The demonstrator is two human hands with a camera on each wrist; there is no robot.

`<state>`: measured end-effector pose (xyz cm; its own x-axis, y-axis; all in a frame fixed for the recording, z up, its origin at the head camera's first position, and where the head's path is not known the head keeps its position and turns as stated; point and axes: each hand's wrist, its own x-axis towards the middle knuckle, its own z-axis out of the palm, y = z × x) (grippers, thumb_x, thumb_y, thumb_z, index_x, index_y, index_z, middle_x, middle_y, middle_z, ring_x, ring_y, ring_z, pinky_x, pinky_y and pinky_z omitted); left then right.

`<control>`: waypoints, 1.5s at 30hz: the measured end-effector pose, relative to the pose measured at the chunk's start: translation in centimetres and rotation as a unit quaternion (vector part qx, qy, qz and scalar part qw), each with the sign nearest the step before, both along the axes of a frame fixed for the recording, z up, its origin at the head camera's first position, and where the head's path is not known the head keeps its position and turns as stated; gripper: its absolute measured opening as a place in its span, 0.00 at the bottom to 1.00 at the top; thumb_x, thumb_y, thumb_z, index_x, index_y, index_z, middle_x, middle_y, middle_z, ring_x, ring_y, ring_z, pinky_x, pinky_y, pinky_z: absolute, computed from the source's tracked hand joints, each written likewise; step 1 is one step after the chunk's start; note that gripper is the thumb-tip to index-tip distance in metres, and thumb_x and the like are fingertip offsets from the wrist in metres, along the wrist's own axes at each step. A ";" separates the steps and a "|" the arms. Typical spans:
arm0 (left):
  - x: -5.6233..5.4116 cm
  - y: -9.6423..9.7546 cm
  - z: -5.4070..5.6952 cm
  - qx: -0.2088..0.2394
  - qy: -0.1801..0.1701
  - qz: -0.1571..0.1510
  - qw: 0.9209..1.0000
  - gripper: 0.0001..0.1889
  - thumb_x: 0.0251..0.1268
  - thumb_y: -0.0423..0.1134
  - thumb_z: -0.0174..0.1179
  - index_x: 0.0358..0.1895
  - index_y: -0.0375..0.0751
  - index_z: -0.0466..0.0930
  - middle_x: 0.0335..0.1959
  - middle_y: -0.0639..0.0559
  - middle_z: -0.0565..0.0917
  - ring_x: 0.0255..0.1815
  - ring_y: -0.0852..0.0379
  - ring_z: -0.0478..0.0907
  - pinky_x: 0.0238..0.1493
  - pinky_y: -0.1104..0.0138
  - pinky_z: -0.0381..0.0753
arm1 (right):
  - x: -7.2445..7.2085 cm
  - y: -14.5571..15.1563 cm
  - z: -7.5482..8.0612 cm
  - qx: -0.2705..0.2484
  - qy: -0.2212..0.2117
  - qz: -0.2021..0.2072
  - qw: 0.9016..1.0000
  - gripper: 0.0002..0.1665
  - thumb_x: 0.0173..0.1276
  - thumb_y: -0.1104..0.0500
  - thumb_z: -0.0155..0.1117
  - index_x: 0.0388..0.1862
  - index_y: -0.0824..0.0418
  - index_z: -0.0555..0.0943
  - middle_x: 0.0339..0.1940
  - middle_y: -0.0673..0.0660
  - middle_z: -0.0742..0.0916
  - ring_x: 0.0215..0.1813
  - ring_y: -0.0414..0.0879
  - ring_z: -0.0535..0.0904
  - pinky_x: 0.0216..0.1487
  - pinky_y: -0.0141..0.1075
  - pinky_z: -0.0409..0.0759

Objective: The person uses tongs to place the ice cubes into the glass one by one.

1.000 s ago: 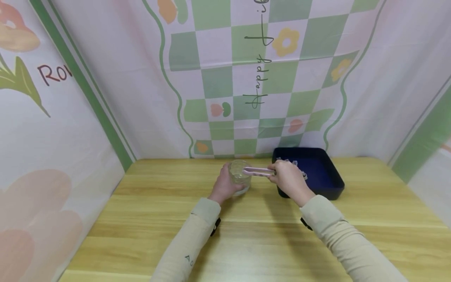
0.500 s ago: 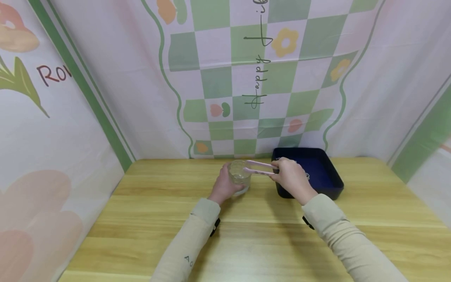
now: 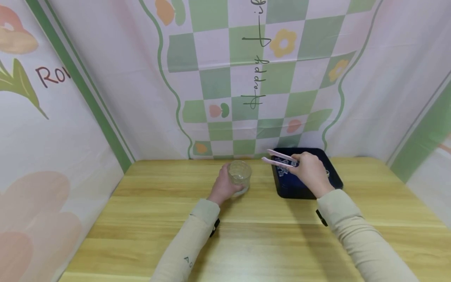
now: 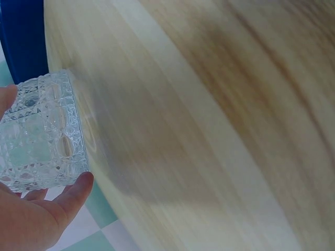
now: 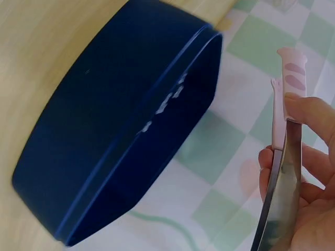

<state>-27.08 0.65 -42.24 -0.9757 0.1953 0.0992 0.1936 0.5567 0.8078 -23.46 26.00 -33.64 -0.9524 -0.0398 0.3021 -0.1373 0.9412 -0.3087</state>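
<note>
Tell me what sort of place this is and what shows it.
Probably a staged tabletop booth: a printed backdrop with checks and flowers rises behind a wood-grain table, more printed panels flank it, and a glass and dark blue tray are near its far edge.

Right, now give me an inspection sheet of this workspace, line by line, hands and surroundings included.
Surface: wood-grain table, lit with a bright sheen near the front.
Job's things: clear, cut-pattern glass, contents hard to make out; dark blue tray with small clear pieces inside, mostly toward its left in the head view; tongs with pink ends, tips apart, nothing seen between them.
Clutter: nothing seen.
Hands: left hand holds the glass; right hand grips the tongs by the tray.
Cables: nothing seen.
Surroundings: printed cloth with green-and-white checks and flowers behind the table; more printed panels at both sides.
</note>
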 end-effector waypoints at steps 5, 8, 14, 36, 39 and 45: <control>0.0 0.0 0.1 0.001 0.003 -0.003 1.000 0.49 0.45 0.37 0.74 0.71 0.36 0.53 0.65 0.35 0.69 0.66 0.38 0.69 0.67 0.46 0.69 | -0.2 1.6 -0.3 -0.003 -0.008 -0.015 1.000 0.26 0.57 0.57 0.71 0.50 0.74 0.81 0.43 0.73 0.85 0.38 0.65 0.82 0.42 0.57 0.79; 0.0 0.0 0.1 0.003 0.001 -0.003 1.000 0.49 0.46 0.37 0.74 0.70 0.36 0.53 0.65 0.36 0.69 0.66 0.38 0.69 0.67 0.46 0.69 | -0.3 2.6 -0.7 -0.001 -0.004 -0.021 1.000 0.25 0.57 0.57 0.71 0.48 0.74 0.81 0.41 0.73 0.86 0.36 0.64 0.82 0.40 0.56 0.79; 0.0 0.1 0.2 0.004 -0.001 -0.004 1.000 0.48 0.46 0.36 0.74 0.71 0.36 0.53 0.65 0.36 0.69 0.66 0.38 0.69 0.67 0.47 0.70 | -0.5 4.2 -1.6 -0.004 -0.006 -0.035 0.999 0.23 0.58 0.56 0.69 0.44 0.74 0.82 0.35 0.72 0.86 0.30 0.60 0.80 0.35 0.54 0.77; 0.2 0.3 0.7 -0.087 0.027 -0.020 0.996 0.57 0.48 0.39 0.73 0.77 0.41 0.41 0.77 0.41 0.52 0.68 0.36 0.66 0.65 0.48 0.72 | 0.5 6.9 -3.0 0.019 -0.065 -0.065 0.996 0.18 0.53 0.61 0.70 0.37 0.75 0.81 0.35 0.74 0.85 0.35 0.69 0.80 0.34 0.56 0.78; 0.3 0.3 0.8 -0.098 0.031 -0.024 0.994 0.57 0.49 0.39 0.73 0.77 0.39 0.40 0.79 0.42 0.47 0.70 0.36 0.63 0.67 0.49 0.70 | 0.6 7.1 -3.2 0.023 -0.083 -0.075 0.993 0.20 0.54 0.62 0.69 0.40 0.76 0.81 0.39 0.75 0.84 0.38 0.70 0.80 0.36 0.57 0.79; 0.2 0.2 0.9 -0.111 0.033 -0.027 0.993 0.56 0.52 0.45 0.71 0.77 0.39 0.38 0.79 0.43 0.46 0.73 0.36 0.59 0.67 0.48 0.69 | 0.7 7.5 -3.3 0.027 -0.101 -0.082 0.991 0.18 0.53 0.63 0.69 0.39 0.77 0.81 0.36 0.74 0.85 0.36 0.68 0.80 0.35 0.56 0.78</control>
<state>-26.84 0.87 -41.37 -0.9562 0.2706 0.1115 0.2761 0.7074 0.6507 -22.78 33.47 -36.91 -0.9883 0.1099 0.1059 0.0788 0.9616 -0.2628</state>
